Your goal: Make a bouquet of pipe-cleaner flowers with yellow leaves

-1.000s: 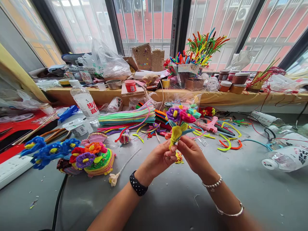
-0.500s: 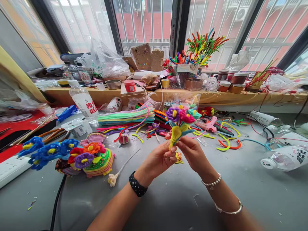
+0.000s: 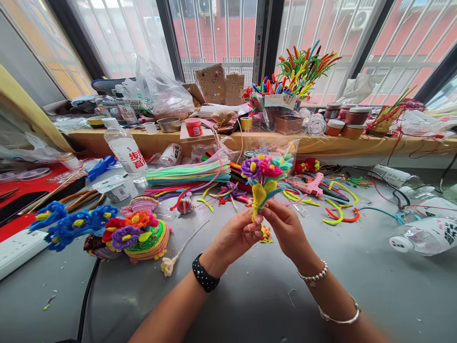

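A small bouquet (image 3: 260,193) of fuzzy pipe-cleaner flowers, purple, pink and mint above yellow and blue-green leaves, is held upright over the grey table. My left hand (image 3: 240,238) is closed round its yellow base, wearing a black dotted band at the wrist. From the right, the fingertips of my right hand (image 3: 285,228) pinch the bouquet's lower side, just under a blue-green leaf. The stem's lower end is hidden by the fingers. A small red-and-yellow piece (image 3: 266,234) lies on the table behind the hands.
Blue, red and orange fuzzy flowers (image 3: 124,231) stand at the left, near a cream flower (image 3: 168,266) on a stem. Behind lies a pipe-cleaner bundle (image 3: 189,171). A pink glue gun (image 3: 312,186) and a plastic bottle (image 3: 423,237) are on the right; a cluttered ledge (image 3: 210,141) runs behind.
The bouquet has turned and tilted slightly in my fingers, its flower heads a little higher. Both hands stay on it, nearly in place. The view has shifted slightly.
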### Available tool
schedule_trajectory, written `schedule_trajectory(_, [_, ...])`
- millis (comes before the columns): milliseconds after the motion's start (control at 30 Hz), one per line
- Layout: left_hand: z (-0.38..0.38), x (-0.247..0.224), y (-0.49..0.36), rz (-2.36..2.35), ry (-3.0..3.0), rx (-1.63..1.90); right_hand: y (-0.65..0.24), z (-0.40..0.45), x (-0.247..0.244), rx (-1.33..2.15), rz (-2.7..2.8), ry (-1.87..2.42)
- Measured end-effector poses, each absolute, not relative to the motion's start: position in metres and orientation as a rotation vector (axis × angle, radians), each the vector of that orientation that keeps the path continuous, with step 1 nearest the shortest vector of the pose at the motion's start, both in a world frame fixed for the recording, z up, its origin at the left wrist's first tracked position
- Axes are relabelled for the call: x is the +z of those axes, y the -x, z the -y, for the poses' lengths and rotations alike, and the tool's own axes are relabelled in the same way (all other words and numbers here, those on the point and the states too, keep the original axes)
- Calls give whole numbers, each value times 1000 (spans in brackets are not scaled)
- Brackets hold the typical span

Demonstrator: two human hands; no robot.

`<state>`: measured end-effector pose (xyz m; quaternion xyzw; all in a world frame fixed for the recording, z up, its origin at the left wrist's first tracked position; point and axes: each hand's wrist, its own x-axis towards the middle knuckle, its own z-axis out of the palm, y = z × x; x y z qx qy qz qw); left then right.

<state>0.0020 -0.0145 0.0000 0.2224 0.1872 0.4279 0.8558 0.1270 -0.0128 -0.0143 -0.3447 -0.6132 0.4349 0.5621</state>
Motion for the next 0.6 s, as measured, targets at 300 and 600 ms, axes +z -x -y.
schedule_trajectory(300, [16,4,-2,-370,-467,894,-131,16,-6,913,1586,805])
schedule_trajectory(600, [16,4,-2,-392,-498,877,-131,17,-4,840,1599,821])
